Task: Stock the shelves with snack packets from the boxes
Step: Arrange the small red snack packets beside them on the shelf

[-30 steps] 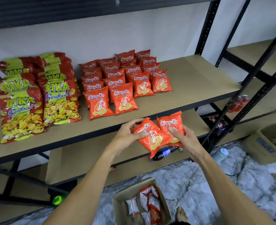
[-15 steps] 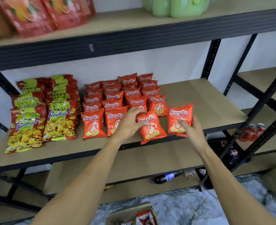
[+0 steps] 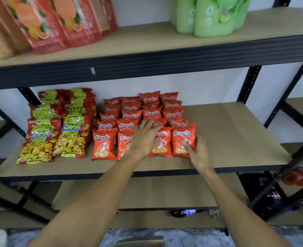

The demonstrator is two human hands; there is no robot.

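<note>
Bottom edge of frame: a sliver of cardboard box [image 3: 140, 242], contents not visible, so I cannot tell how much stock is left. Above it, the lower shelf [image 3: 165, 191], with a dark bottle [image 3: 182, 213] lying below it.

Mid-frame, front of the middle shelf [image 3: 236, 139]: right hand [image 3: 198, 155] grasps the end packet [image 3: 182, 138], thumb on its face, bottom edge on the board. Left hand [image 3: 143, 138] lies flat and released, fingers spread, pressing the neighbouring packet [image 3: 162, 145]. Both complete a front row of four.

Behind: orange packets [image 3: 129, 111] in overlapping rows to the wall; seafood bags [image 3: 40, 139] stacked at left. Judged: this block looks nearly full, and placing is about finished.

Room: the shelf's right part is bare out to the post [image 3: 248, 82], good for further columns. The front lip lies just below the packets. Top shelf [image 3: 165, 41] overhangs, limiting lift.
</note>
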